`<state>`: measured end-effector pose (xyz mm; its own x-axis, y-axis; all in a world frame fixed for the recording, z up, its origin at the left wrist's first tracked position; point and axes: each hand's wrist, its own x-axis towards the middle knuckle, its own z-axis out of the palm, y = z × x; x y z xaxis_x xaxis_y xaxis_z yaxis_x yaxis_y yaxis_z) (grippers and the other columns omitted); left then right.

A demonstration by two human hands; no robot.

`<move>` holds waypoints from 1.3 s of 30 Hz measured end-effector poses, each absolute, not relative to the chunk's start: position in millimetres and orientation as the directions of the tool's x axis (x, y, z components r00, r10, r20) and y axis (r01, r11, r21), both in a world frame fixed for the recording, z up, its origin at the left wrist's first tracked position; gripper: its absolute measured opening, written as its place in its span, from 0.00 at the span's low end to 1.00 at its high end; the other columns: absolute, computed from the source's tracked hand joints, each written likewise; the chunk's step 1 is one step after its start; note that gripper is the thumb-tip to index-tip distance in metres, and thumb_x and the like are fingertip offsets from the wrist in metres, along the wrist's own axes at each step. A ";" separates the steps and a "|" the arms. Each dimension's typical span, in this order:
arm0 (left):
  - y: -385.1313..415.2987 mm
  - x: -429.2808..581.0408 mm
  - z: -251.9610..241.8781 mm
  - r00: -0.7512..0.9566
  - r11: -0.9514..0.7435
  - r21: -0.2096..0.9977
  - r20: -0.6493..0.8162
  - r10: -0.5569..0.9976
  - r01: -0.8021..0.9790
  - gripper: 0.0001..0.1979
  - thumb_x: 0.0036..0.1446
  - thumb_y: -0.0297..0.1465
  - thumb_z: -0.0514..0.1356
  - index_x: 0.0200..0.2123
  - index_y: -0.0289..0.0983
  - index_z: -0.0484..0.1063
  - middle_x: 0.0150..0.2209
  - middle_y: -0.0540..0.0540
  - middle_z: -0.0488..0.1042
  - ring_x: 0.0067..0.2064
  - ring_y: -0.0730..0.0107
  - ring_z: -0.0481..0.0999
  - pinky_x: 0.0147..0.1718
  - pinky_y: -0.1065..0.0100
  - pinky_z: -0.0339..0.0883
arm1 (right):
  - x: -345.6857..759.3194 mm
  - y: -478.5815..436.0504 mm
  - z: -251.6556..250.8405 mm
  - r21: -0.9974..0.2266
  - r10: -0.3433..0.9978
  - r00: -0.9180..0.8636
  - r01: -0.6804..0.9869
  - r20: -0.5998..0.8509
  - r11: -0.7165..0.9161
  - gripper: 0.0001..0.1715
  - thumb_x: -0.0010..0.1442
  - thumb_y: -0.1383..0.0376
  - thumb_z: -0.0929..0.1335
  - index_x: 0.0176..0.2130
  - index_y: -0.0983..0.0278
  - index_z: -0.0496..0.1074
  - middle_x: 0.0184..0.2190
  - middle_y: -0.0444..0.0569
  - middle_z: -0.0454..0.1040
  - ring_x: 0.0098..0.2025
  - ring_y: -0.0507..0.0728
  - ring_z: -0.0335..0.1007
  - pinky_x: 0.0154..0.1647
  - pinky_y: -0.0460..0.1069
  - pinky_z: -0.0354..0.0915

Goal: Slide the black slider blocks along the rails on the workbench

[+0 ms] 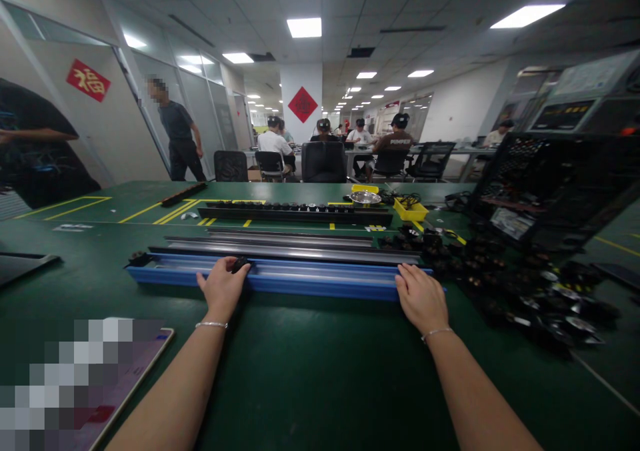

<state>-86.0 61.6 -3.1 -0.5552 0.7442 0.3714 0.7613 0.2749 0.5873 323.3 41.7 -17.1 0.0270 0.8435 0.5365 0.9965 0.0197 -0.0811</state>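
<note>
A long blue channel (320, 285) lies crosswise on the green table in front of me, with a pale strip running along its inside. My left hand (225, 284) is closed on a small black part (241, 264) over the channel, left of its middle. Near the channel's right end, my right hand (423, 294) grips its edge, fingers over the far side and thumb at the near side. Another small black piece (140, 258) sits at the channel's left end. Directly behind are dark rails (290, 251) with shiny strips.
Black parts (500, 271) lie heaped at right beside a dark open case (540, 191). Further back are a rail lined with round parts (295, 214), a yellow tray (410, 209) and a metal dish (365, 198). A pixelated flat board (145, 364) lies front left. Several people are beyond the table.
</note>
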 end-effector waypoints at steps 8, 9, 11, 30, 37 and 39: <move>59.3 -84.5 -0.7 -0.541 0.265 0.584 0.367 0.757 0.767 0.16 0.49 0.44 0.58 0.39 0.42 0.69 0.41 0.47 0.76 0.45 0.57 0.73 0.58 0.48 0.38 | 324.8 43.5 -18.9 -0.063 0.841 0.013 0.998 0.540 0.026 0.27 0.64 0.59 0.53 0.52 0.66 0.69 0.52 0.52 0.70 0.56 0.58 0.61 0.53 0.54 0.56; 59.2 -84.0 -0.5 -0.538 0.266 0.581 0.364 0.760 0.769 0.16 0.49 0.44 0.58 0.39 0.42 0.69 0.41 0.47 0.76 0.45 0.57 0.73 0.58 0.48 0.38 | 324.8 43.6 -19.0 -0.067 0.840 0.015 0.997 0.543 0.025 0.27 0.64 0.58 0.53 0.52 0.66 0.69 0.52 0.52 0.70 0.56 0.59 0.61 0.53 0.54 0.57; 59.2 -83.4 -0.2 -0.528 0.262 0.573 0.365 0.767 0.776 0.16 0.49 0.44 0.58 0.38 0.42 0.69 0.41 0.47 0.76 0.45 0.57 0.73 0.58 0.48 0.38 | 324.8 43.6 -19.1 -0.075 0.837 0.021 0.997 0.546 0.024 0.27 0.64 0.58 0.53 0.52 0.65 0.69 0.52 0.52 0.70 0.55 0.59 0.61 0.53 0.55 0.57; 59.8 -77.9 -4.5 -0.437 0.201 0.487 0.440 0.784 0.850 0.15 0.51 0.45 0.57 0.38 0.43 0.70 0.38 0.49 0.78 0.41 0.62 0.76 0.60 0.52 0.34 | 323.7 42.3 -17.3 -0.082 0.852 0.034 0.997 0.523 0.011 0.28 0.64 0.58 0.52 0.52 0.66 0.69 0.53 0.51 0.69 0.56 0.58 0.60 0.54 0.54 0.54; 55.7 -70.5 0.8 -0.368 0.155 0.448 0.439 0.820 0.880 0.19 0.51 0.48 0.55 0.38 0.42 0.71 0.36 0.48 0.79 0.40 0.61 0.76 0.60 0.52 0.35 | 323.6 42.7 -17.3 -0.070 0.854 0.031 0.998 0.519 0.007 0.28 0.64 0.58 0.52 0.52 0.66 0.68 0.53 0.51 0.69 0.56 0.58 0.60 0.54 0.54 0.54; 54.4 -68.9 2.4 -0.363 0.150 0.444 0.443 0.820 0.883 0.19 0.51 0.48 0.55 0.38 0.41 0.71 0.37 0.48 0.79 0.41 0.61 0.76 0.60 0.51 0.36 | 323.1 42.2 -16.7 -0.069 0.859 0.035 0.998 0.510 0.001 0.28 0.65 0.58 0.52 0.52 0.67 0.68 0.53 0.51 0.69 0.57 0.58 0.60 0.55 0.54 0.53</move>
<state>-68.9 54.4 2.4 -0.3625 0.8199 0.4431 0.8831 0.1504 0.4443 323.1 42.2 -16.7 0.0347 0.8593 0.5103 0.9976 0.0008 -0.0693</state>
